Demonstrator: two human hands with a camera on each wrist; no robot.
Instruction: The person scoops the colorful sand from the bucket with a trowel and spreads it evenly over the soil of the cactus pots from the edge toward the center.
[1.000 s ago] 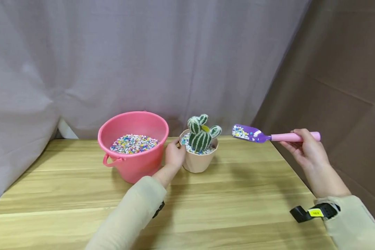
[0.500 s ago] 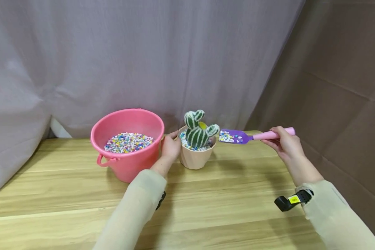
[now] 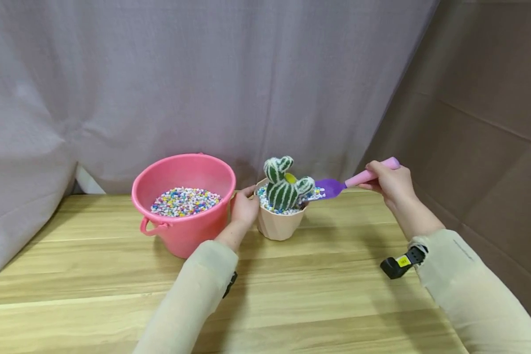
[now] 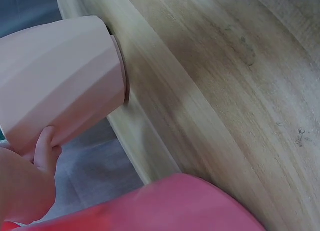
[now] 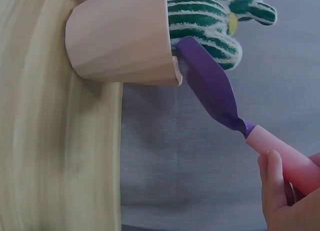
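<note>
Right hand [image 3: 391, 183] grips the tilted scoop [image 3: 336, 186] over the pot [image 3: 280, 223] — left hand [image 3: 244, 211] seemingly cups it.

The person wears a pale beige long-sleeved top, both sleeves [image 3: 190, 295] reaching the wrists. A black strap [image 3: 398, 263] with a small yellow label circles the right wrist; a black strap edge [image 3: 230, 284] shows under the left sleeve.
</note>
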